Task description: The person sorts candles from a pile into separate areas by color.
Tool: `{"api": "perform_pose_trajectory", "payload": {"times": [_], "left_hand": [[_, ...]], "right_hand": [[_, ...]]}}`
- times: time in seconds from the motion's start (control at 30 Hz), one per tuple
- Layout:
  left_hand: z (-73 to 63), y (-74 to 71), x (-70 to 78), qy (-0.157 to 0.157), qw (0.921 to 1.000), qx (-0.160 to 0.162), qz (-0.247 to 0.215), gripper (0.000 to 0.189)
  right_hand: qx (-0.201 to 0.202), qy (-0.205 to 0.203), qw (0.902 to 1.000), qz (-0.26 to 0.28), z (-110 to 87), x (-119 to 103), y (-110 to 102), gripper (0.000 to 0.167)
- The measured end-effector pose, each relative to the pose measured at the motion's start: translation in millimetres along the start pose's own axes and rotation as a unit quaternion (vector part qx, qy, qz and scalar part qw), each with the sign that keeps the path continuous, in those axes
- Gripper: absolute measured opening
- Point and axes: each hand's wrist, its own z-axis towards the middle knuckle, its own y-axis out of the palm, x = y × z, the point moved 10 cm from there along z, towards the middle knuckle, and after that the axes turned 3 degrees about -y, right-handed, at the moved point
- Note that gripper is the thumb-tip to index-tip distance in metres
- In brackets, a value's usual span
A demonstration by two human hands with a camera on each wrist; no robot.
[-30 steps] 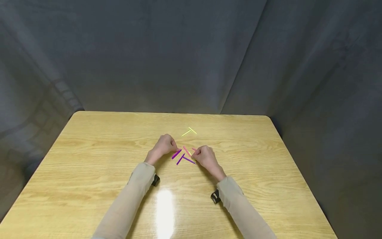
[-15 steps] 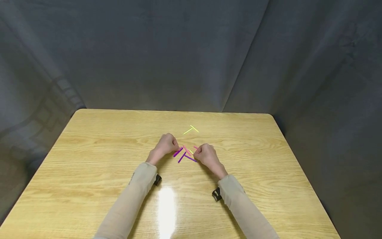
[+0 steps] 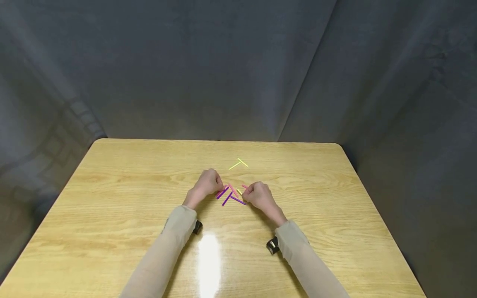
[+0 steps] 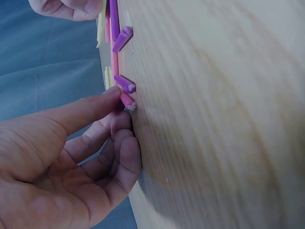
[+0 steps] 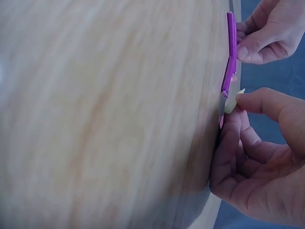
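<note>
My left hand (image 3: 205, 183) pinches a thin pink stick (image 4: 127, 101) between thumb and fingertips, low over the table. A purple stick (image 3: 222, 193) lies along it, on its near side. To the right, my right hand (image 3: 260, 195) pinches a short yellow stick (image 5: 232, 100); most of that stick is covered by the fingers. Between the hands are a slanting pink stick (image 3: 232, 190) and two purple sticks, one slanting (image 3: 226, 199) and one angled off it (image 3: 238, 200). Another pink stick (image 3: 244, 186) pokes out behind my right hand, partly hidden.
Two yellow sticks (image 3: 235, 165) form a T shape farther back on the wooden table (image 3: 112, 178). Dark grey curtains (image 3: 208, 74) hang behind and at both sides. A black wrist camera (image 3: 273, 245) sits under the right sleeve.
The head view has shifted slightly. Both hands keep nearly the same places and grips; the pink stick at the left hand shows slightly more beside the purple one.
</note>
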Motion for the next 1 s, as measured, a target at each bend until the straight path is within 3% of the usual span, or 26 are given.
{"api": "perform_pose_trajectory", "payload": {"times": [0.23,0.47,0.7,1.0], "left_hand": [[-0.8,-0.7,3.0,0.019,0.9998,0.003,0.003,0.019],[2.4,2.2,2.9,0.018,0.9997,-0.015,-0.006,0.022],[-0.2,3.3,1.7,0.011,0.9996,-0.025,-0.012,0.023],[3.1,4.2,1.5,0.006,0.9985,-0.049,-0.025,0.019]], "right_hand": [[-0.017,0.005,0.9997,0.019,-0.6,4,-1,0.009],[-0.046,0.032,0.9965,0.061,7.8,9,-10,0.009],[-0.047,0.023,0.9974,0.05,28.9,14,-25,0.011],[-0.037,0.059,0.9939,0.085,69.2,44,-39,0.014]]}}
